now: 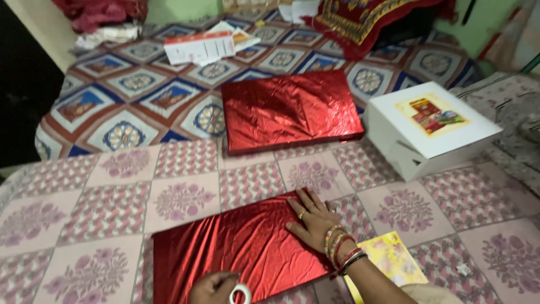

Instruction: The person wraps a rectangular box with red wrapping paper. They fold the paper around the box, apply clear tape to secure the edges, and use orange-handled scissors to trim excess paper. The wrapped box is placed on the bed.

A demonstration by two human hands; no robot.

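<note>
Head | right hand (315, 222) flat, open on red wrapped box (242, 245) | left hand (214, 288) grip seemingly closed on tape roll (241, 294)

left hand (214, 288): lower part cut off by bottom edge
tape roll (241, 294): partly cut off there
pillow (371, 19): top cropped, upper right

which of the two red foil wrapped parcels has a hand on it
The near red parcel: the right hand lies flat on its right end. The far red parcel, beside the white box, is untouched.

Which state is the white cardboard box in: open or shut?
Shut. The white cardboard box has its top flap lying flat and flush with the sides, with nothing of the inside showing.
</note>
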